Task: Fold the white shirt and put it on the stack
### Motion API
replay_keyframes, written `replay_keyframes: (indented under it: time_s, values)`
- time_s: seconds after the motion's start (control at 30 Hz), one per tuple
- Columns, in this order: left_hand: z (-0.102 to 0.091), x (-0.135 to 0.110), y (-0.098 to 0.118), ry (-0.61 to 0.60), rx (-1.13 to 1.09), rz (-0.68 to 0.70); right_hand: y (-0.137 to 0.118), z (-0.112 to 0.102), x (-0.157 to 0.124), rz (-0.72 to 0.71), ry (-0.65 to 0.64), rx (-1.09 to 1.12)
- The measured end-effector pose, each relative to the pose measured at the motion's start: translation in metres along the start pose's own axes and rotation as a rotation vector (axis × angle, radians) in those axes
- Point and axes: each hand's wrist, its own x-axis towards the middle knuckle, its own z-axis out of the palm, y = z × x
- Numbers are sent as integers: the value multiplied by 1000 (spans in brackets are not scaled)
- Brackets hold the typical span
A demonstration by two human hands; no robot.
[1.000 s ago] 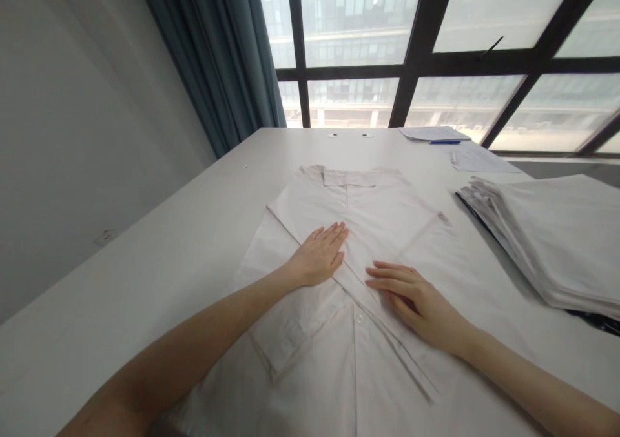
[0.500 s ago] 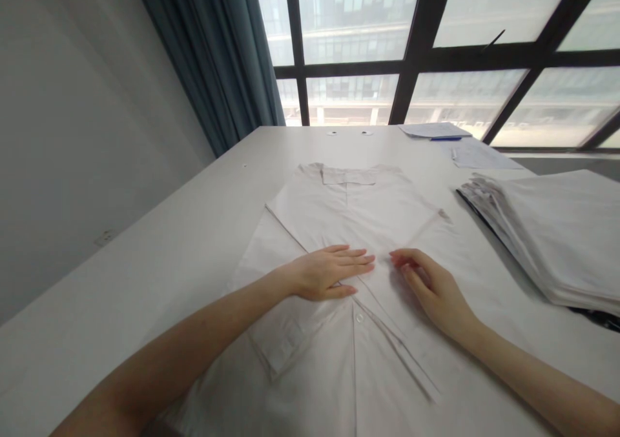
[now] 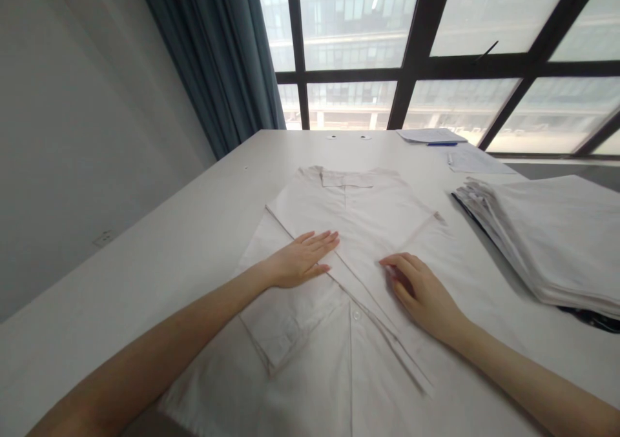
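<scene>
A white button-up shirt (image 3: 320, 392) lies spread on the table, its collar end pointing away from me. Both sleeves are folded inward over the front, one slanting across the other, and a small button shows below where they cross. My left hand (image 3: 304, 258) rests flat on the folded left-side sleeve, fingers stretched out and holding nothing. On the right, my right hand (image 3: 423, 295) touches the shirt with loosely bent fingers. Its thumb is apart from the forefinger, with nothing visible between them.
To the right lies a stack of folded white cloth (image 3: 557, 237) with something dark under it. Papers (image 3: 431, 135) and a blue pen (image 3: 442, 144) are at the far right of the white table (image 3: 194, 230). A blue curtain (image 3: 227, 56) and windows stand behind.
My left hand has slid left and slightly away from me along the sleeve, still flat. My right hand has shifted slightly left. The shirt keeps its folded shape.
</scene>
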Motion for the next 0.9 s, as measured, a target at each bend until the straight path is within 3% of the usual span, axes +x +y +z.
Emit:
replay_keyframes:
  time_s: [0.1, 0.33, 0.57, 0.73, 0.9]
  values:
    - [4, -5, -9, 59, 12, -100, -1, -1, 0, -14, 10, 5]
    - [6, -3, -7, 176, 3, -90, -6, -5, 0, -173, -70, 60]
    - [12, 1, -14, 458, -170, -42, -7, -5, 0, -196, -99, 61]
    - [11, 2, -19, 611, -367, -231, -7, -5, 1, -186, -114, 70]
    - [11, 3, -20, 646, -387, -282, -7, -4, 2, -183, -116, 78]
